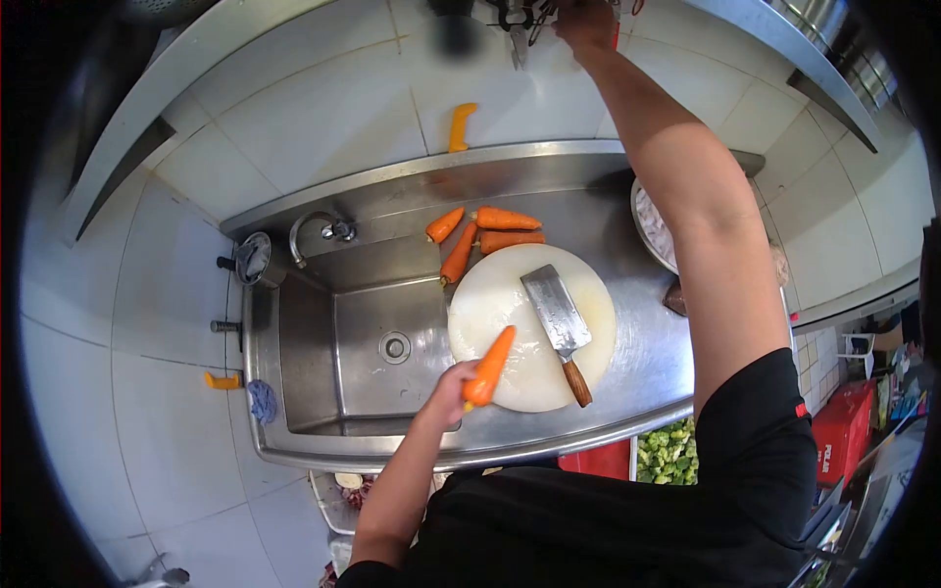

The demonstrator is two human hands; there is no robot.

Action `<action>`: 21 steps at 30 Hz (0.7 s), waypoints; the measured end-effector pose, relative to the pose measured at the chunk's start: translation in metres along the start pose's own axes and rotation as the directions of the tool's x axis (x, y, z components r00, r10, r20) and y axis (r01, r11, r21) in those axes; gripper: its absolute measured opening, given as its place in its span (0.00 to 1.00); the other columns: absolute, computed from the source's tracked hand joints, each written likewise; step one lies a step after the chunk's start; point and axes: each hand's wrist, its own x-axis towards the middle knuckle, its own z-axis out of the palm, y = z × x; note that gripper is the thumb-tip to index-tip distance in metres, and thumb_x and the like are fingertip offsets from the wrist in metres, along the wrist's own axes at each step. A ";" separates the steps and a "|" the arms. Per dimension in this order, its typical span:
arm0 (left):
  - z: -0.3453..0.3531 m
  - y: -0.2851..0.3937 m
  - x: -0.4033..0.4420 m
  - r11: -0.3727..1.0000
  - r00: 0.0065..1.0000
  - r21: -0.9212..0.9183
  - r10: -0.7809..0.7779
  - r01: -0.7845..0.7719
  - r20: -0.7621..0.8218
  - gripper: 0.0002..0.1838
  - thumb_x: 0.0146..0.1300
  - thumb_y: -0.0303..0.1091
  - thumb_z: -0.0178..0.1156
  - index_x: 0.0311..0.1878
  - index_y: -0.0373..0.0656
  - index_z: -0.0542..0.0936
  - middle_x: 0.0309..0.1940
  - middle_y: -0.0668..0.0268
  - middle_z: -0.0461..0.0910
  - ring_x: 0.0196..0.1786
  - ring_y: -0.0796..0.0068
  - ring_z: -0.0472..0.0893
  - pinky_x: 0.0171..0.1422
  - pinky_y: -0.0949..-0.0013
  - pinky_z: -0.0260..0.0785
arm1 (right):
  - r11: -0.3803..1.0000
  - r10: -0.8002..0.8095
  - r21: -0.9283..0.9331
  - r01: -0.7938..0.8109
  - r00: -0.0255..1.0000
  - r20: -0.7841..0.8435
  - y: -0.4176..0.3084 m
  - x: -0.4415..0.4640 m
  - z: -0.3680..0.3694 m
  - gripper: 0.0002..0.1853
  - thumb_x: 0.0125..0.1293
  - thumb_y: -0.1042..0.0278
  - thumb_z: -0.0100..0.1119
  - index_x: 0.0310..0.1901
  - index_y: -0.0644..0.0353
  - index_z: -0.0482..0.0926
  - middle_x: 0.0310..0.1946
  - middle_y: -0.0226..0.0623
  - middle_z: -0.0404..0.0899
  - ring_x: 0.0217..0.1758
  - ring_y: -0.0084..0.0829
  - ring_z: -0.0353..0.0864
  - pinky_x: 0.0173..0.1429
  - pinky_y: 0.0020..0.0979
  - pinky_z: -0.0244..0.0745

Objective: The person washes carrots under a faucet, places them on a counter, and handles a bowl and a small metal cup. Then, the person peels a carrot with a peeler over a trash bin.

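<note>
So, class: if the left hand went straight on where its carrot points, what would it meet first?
Probably the cleaver blade, near its far corner, past the tip of the carrot. How high the left hand sits above the cutting board is unclear; it might pass over.

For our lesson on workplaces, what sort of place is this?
Probably a kitchen, perhaps a commercial one: a stainless-steel sink, a cleaver, and a carrot in the left hand.

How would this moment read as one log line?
left hand: holding carrot | right hand: raised near utensils, hold unclear | cleaver: lying on round board | four more carrots: beside board
</note>
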 end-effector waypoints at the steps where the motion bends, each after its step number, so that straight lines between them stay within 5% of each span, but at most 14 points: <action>1: -0.005 0.001 -0.022 0.994 0.999 -0.100 0.050 -0.048 0.011 0.30 0.54 0.38 0.51 0.60 0.33 0.69 0.44 0.57 0.78 0.43 0.67 0.78 0.51 0.66 0.71 | 0.996 -0.062 -0.069 0.062 0.998 -0.011 0.004 0.007 0.007 0.19 0.65 0.57 0.50 0.52 0.57 0.75 0.51 0.46 0.79 0.57 0.45 0.76 0.57 0.41 0.73; 4: -0.021 0.003 -0.085 0.960 0.986 -0.242 0.156 -0.138 0.054 0.29 0.56 0.40 0.51 0.60 0.34 0.69 0.44 0.55 0.78 0.43 0.65 0.79 0.51 0.63 0.71 | 0.964 -0.187 -0.196 0.178 0.982 -0.029 0.005 0.016 0.011 0.20 0.64 0.57 0.51 0.55 0.58 0.75 0.54 0.48 0.76 0.56 0.44 0.77 0.51 0.42 0.77; 6: -0.030 -0.006 -0.121 0.941 0.982 -0.285 0.189 -0.184 -0.010 0.29 0.57 0.42 0.51 0.60 0.35 0.68 0.43 0.55 0.78 0.41 0.65 0.79 0.50 0.62 0.71 | 0.996 -0.086 0.003 0.088 0.967 0.238 -0.007 0.012 -0.008 0.26 0.64 0.54 0.54 0.62 0.56 0.71 0.60 0.49 0.72 0.59 0.41 0.75 0.56 0.40 0.74; 7: -0.030 -0.010 -0.140 0.912 0.964 -0.313 0.240 -0.264 -0.113 0.29 0.59 0.45 0.52 0.60 0.35 0.68 0.42 0.55 0.78 0.40 0.64 0.80 0.49 0.61 0.72 | 0.995 -0.098 0.013 0.098 0.965 0.243 -0.011 0.009 -0.013 0.26 0.64 0.54 0.54 0.62 0.56 0.71 0.60 0.49 0.72 0.59 0.41 0.75 0.56 0.40 0.74; 9: -0.048 -0.029 -0.170 0.847 0.910 -0.344 0.336 -0.404 -0.243 0.29 0.62 0.50 0.54 0.59 0.37 0.69 0.39 0.55 0.79 0.37 0.64 0.80 0.46 0.60 0.73 | 0.805 0.148 0.572 -0.158 0.987 0.065 -0.018 0.007 -0.022 0.34 0.61 0.51 0.60 0.67 0.51 0.65 0.66 0.50 0.64 0.68 0.36 0.66 0.69 0.34 0.63; 10: -0.050 -0.031 -0.183 0.794 0.895 -0.416 0.363 -0.443 -0.260 0.28 0.63 0.49 0.54 0.59 0.37 0.70 0.38 0.55 0.79 0.37 0.64 0.81 0.45 0.61 0.75 | 0.989 -0.104 0.103 0.106 0.994 -0.021 0.029 0.043 -0.002 0.26 0.61 0.55 0.58 0.59 0.55 0.70 0.55 0.47 0.73 0.58 0.42 0.73 0.60 0.39 0.69; 11: -0.050 -0.039 -0.199 0.722 0.872 -0.489 0.392 -0.489 -0.294 0.27 0.63 0.48 0.54 0.58 0.37 0.70 0.38 0.56 0.79 0.38 0.64 0.81 0.44 0.62 0.77 | 0.852 -0.378 -0.383 0.357 0.925 0.020 0.055 0.076 0.029 0.19 0.61 0.59 0.55 0.51 0.59 0.76 0.45 0.44 0.81 0.48 0.48 0.80 0.51 0.43 0.74; 12: -0.060 -0.047 -0.210 0.674 0.851 -0.519 0.397 -0.525 -0.345 0.26 0.65 0.48 0.53 0.58 0.38 0.70 0.38 0.56 0.79 0.38 0.63 0.81 0.43 0.63 0.78 | 0.868 -0.134 -0.460 0.187 0.980 0.146 -0.019 0.017 -0.056 0.18 0.63 0.59 0.53 0.49 0.61 0.77 0.43 0.37 0.83 0.46 0.40 0.81 0.48 0.40 0.74; 13: -0.066 -0.055 -0.222 0.608 0.818 -0.548 0.399 -0.575 -0.415 0.26 0.66 0.49 0.52 0.57 0.38 0.70 0.38 0.56 0.79 0.38 0.63 0.82 0.41 0.64 0.80 | 0.875 -0.215 -0.416 0.248 0.969 0.126 -0.010 0.026 -0.056 0.18 0.64 0.60 0.53 0.50 0.61 0.77 0.44 0.38 0.82 0.47 0.39 0.81 0.48 0.39 0.75; 15: -0.057 -0.051 -0.242 0.452 0.756 -0.606 0.397 -0.655 -0.521 0.24 0.68 0.49 0.49 0.56 0.38 0.70 0.37 0.55 0.78 0.37 0.61 0.82 0.38 0.64 0.81 | 0.916 -0.343 -0.198 0.348 0.937 0.059 0.012 0.043 -0.052 0.18 0.64 0.62 0.54 0.52 0.63 0.75 0.47 0.40 0.80 0.49 0.37 0.80 0.47 0.36 0.76; 18: -0.073 -0.058 -0.264 0.460 0.681 -0.513 0.589 -0.725 -0.435 0.27 0.70 0.56 0.43 0.57 0.41 0.69 0.35 0.56 0.78 0.33 0.62 0.81 0.38 0.61 0.79 | 0.895 -0.289 0.338 0.291 0.955 -0.057 0.004 0.022 -0.074 0.18 0.66 0.66 0.56 0.55 0.64 0.73 0.52 0.42 0.78 0.52 0.34 0.78 0.46 0.32 0.78; 20: -0.075 -0.056 -0.272 0.421 0.613 -0.453 0.629 -0.786 -0.478 0.29 0.70 0.59 0.41 0.57 0.43 0.69 0.34 0.57 0.78 0.33 0.63 0.81 0.38 0.62 0.77 | 0.685 -0.180 0.712 0.154 0.983 -0.039 -0.013 -0.033 -0.105 0.19 0.67 0.69 0.57 0.58 0.66 0.72 0.55 0.44 0.76 0.54 0.32 0.77 0.45 0.30 0.80; 21: -0.077 -0.055 -0.277 0.401 0.583 -0.432 0.648 -0.808 -0.490 0.30 0.70 0.61 0.41 0.57 0.43 0.69 0.34 0.57 0.78 0.34 0.65 0.80 0.38 0.62 0.76 | 0.536 -0.142 0.843 -0.040 0.980 0.136 -0.003 -0.054 -0.099 0.19 0.67 0.66 0.57 0.57 0.63 0.72 0.53 0.47 0.77 0.52 0.34 0.79 0.48 0.30 0.79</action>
